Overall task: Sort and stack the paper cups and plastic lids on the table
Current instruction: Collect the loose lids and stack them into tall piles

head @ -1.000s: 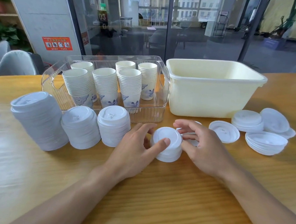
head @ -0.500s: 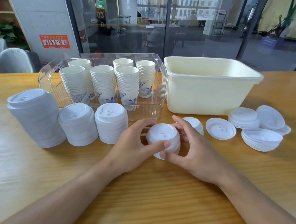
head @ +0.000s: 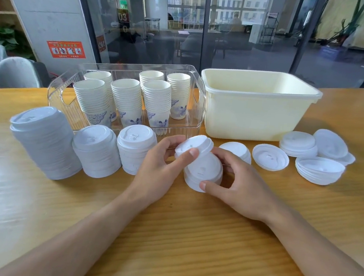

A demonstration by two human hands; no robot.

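Now the left hand [head: 163, 158] pinches a single lid [head: 194, 147], tilted, just above the small lid stack [head: 203, 173] that the right hand [head: 238, 188] steadies on the bench [head: 188, 239], fingers curled round its side. To seat it well, I'd level the lid, centre it over the stack, then press down evenly. Taller lid stacks [head: 96, 151] stand left; loose lids [head: 270, 157] lie right, before the cream tub [head: 255, 114]
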